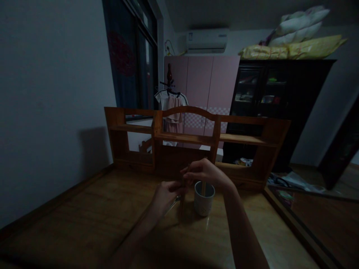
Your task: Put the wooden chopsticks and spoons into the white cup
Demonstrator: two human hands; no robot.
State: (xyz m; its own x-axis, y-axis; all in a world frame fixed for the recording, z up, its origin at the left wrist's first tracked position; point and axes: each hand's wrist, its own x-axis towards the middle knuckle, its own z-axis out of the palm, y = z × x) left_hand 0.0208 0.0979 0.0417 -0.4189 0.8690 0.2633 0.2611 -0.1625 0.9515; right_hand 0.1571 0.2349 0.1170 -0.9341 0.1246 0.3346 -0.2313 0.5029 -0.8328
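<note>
On the wooden desk (92,213) stands a light grey cup (202,207), upright, with pale thin sticks (203,188) like chopsticks standing in it. To the left of the cup, my left hand (166,196) is closed around thin dark sticks (181,207) that point down toward the desk. A slim silvery piece (171,206) shows under that hand; its kind is too dim to tell. My right hand (206,172) is above the cup's rim, its fingers pinched together and reaching left to the tops of the sticks. What its fingertips hold is blurred.
A wooden shelf rack (185,139) runs along the desk's back edge. A wall (56,93) borders the left side, and a raised rim (291,224) the right. Beyond stand a pink wardrobe (199,82), a dark cabinet (294,97) and hanging clothes (174,108).
</note>
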